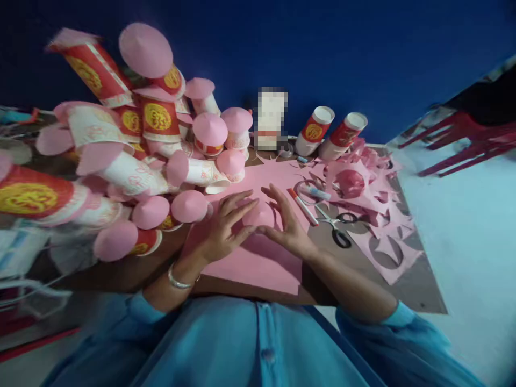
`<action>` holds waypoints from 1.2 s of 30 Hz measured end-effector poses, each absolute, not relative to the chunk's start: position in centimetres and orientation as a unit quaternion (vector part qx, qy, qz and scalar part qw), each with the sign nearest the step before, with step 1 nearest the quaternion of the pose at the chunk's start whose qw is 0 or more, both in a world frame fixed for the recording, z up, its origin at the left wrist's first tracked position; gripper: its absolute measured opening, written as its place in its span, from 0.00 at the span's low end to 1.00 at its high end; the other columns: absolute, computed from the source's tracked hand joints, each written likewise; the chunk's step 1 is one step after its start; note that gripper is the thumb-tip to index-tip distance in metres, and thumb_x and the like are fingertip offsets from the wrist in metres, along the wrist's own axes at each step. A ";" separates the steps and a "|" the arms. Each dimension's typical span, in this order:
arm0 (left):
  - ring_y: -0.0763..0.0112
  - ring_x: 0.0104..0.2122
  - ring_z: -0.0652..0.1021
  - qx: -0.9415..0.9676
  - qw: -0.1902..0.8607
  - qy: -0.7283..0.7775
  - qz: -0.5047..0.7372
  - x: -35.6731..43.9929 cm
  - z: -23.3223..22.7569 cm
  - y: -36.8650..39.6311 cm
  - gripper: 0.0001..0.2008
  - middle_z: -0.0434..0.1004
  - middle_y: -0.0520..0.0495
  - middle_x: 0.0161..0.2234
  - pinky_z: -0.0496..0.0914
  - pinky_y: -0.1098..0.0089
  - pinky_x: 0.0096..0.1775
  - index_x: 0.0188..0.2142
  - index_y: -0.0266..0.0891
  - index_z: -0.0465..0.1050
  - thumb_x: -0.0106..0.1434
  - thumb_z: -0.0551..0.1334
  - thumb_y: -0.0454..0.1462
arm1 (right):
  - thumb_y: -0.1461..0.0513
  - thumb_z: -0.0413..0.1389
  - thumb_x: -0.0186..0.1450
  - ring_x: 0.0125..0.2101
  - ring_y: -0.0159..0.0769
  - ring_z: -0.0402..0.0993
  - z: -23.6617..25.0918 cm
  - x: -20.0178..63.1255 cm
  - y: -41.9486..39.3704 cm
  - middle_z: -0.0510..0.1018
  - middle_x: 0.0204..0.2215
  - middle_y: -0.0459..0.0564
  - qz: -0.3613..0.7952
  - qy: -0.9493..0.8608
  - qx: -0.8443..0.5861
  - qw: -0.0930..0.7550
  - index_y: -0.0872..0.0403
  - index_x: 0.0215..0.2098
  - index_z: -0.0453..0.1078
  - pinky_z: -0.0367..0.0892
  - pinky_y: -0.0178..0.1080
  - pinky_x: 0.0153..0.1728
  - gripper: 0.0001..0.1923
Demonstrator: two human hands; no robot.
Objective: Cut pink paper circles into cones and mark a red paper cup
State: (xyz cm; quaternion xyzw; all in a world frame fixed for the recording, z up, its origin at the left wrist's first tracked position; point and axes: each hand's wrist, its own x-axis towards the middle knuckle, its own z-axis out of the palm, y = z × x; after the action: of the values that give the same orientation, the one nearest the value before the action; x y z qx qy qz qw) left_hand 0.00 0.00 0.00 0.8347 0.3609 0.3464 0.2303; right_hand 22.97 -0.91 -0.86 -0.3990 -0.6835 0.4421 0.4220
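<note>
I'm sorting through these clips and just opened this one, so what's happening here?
A person curves the left hand and right hand around a round pink paper piece, above a pink sheet; how firmly it's held is unclear. Scissors and a marker lie to the right, near pink scraps. Many cone-topped cups crowd the left; two cups at the back have no cones.

Shallow pink paper cone (263, 216), rim partly hidden, over larger pink sheet (252, 269).
</note>
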 end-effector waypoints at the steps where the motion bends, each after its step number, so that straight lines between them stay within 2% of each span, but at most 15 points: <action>1: 0.58 0.69 0.68 0.832 0.231 0.361 0.352 0.0 0.0 0.0 0.28 0.66 0.38 0.70 0.66 0.50 0.69 0.71 0.48 0.63 0.75 0.64 0.41 | 0.45 0.66 0.68 0.75 0.50 0.57 -0.9 22.9 -0.9 0.60 0.75 0.60 0.448 -0.677 -0.399 0.426 0.38 0.79 0.44 0.58 0.64 0.71 0.50; 6: 0.58 0.69 0.68 0.819 0.233 0.367 0.375 0.1 -0.1 -0.1 0.30 0.68 0.39 0.69 0.67 0.50 0.68 0.73 0.51 0.60 0.76 0.63 0.42 | 0.42 0.60 0.72 0.74 0.51 0.59 -0.9 23.4 -0.8 0.64 0.74 0.58 0.404 -0.691 -0.404 0.442 0.39 0.79 0.45 0.63 0.63 0.69 0.45; 10: 0.59 0.69 0.69 0.817 0.216 0.377 0.379 0.3 -0.1 -0.1 0.27 0.69 0.40 0.69 0.67 0.52 0.68 0.73 0.51 0.61 0.78 0.59 0.41 | 0.43 0.51 0.77 0.73 0.52 0.59 -0.7 24.0 -0.6 0.64 0.74 0.58 0.265 -0.759 -0.418 0.424 0.40 0.79 0.47 0.60 0.64 0.70 0.37; 15: 0.57 0.68 0.70 0.828 0.194 0.384 0.360 0.5 -0.3 -0.3 0.26 0.68 0.39 0.70 0.68 0.50 0.67 0.73 0.49 0.60 0.78 0.57 0.42 | 0.42 0.40 0.79 0.75 0.55 0.53 -1.2 23.7 -0.8 0.58 0.76 0.61 0.132 -0.824 -0.415 0.363 0.47 0.81 0.40 0.56 0.66 0.72 0.39; 22: 0.57 0.68 0.69 0.833 0.190 0.378 0.358 0.5 -0.4 -0.4 0.27 0.69 0.40 0.69 0.68 0.50 0.67 0.74 0.50 0.59 0.78 0.58 0.39 | 0.48 0.41 0.81 0.78 0.54 0.45 -2.1 23.5 -1.1 0.54 0.78 0.60 0.086 -0.849 -0.421 0.309 0.49 0.81 0.37 0.54 0.66 0.74 0.36; 28: 0.56 0.68 0.70 0.835 0.183 0.382 0.351 0.5 -0.4 -0.3 0.27 0.69 0.39 0.70 0.68 0.48 0.67 0.73 0.50 0.60 0.78 0.58 0.41 | 0.45 0.38 0.80 0.79 0.54 0.43 -2.0 23.6 -1.1 0.51 0.78 0.62 0.087 -0.854 -0.407 0.312 0.52 0.81 0.32 0.53 0.66 0.74 0.39; 31: 0.57 0.69 0.69 0.835 0.180 0.376 0.358 0.5 -0.5 -0.3 0.28 0.68 0.38 0.70 0.67 0.49 0.67 0.74 0.49 0.58 0.78 0.58 0.40 | 0.44 0.37 0.80 0.79 0.53 0.43 -1.9 23.5 -1.1 0.52 0.78 0.63 0.087 -0.850 -0.408 0.322 0.52 0.81 0.33 0.52 0.65 0.74 0.39; 36: 0.57 0.69 0.69 0.839 0.184 0.373 0.352 0.4 -0.5 -0.2 0.28 0.68 0.39 0.70 0.67 0.49 0.68 0.74 0.50 0.58 0.78 0.58 0.39 | 0.48 0.40 0.81 0.78 0.52 0.46 -1.9 23.6 -1.0 0.58 0.77 0.58 0.094 -0.847 -0.420 0.311 0.50 0.81 0.41 0.53 0.65 0.74 0.35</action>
State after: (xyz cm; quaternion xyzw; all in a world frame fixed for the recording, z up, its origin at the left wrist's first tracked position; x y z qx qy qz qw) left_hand 0.41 -0.20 -0.46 0.8389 0.3726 0.3516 0.1838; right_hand 23.57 -1.01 -1.92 -0.4202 -0.8471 0.0944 0.3113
